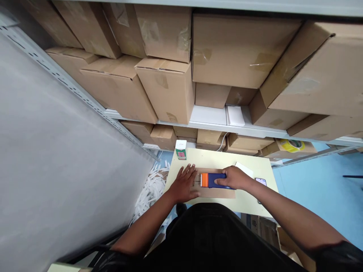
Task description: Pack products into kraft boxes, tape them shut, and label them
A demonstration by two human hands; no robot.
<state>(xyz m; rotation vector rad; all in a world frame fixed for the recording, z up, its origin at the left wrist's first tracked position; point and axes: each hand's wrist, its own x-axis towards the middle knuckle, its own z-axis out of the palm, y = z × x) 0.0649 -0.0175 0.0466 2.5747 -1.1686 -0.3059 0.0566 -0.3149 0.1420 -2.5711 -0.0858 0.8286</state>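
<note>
Left side is filled by a grey wall (56,132). A metal shelving rack (211,114) is seen across the top, loaded with brown cardboard boxes (244,53); clear tape is stuck on several. A small white stack (235,116) is stored on the middle shelf, between boxes.

A pale yellow tabletop (211,155) is placed in front of the rack. To its left, the floor is covered by a heap of white scraps (150,190).

Brown cardboard piece (218,193) is laid near the middle of the tabletop, long side left to right. Whether it is a flat sheet or a closed box cannot be told.

Hands: left hand (185,185) is held open, palm down, fingers spread, put on the left end of the cardboard. Right hand (234,177) is closed around the blue-and-orange tool (211,180), which is held above or on the cardboard (contact can't be confirmed), orange toothed end pointed at the left hand.

Yellow tape roll (292,145) is set on a box at lower right of the rack. White-and-green carton (180,150) is stood at the far left corner of the tabletop. White pad (244,169) is partly hidden by the right hand; phone (261,181) is partly covered by the right forearm.
</note>
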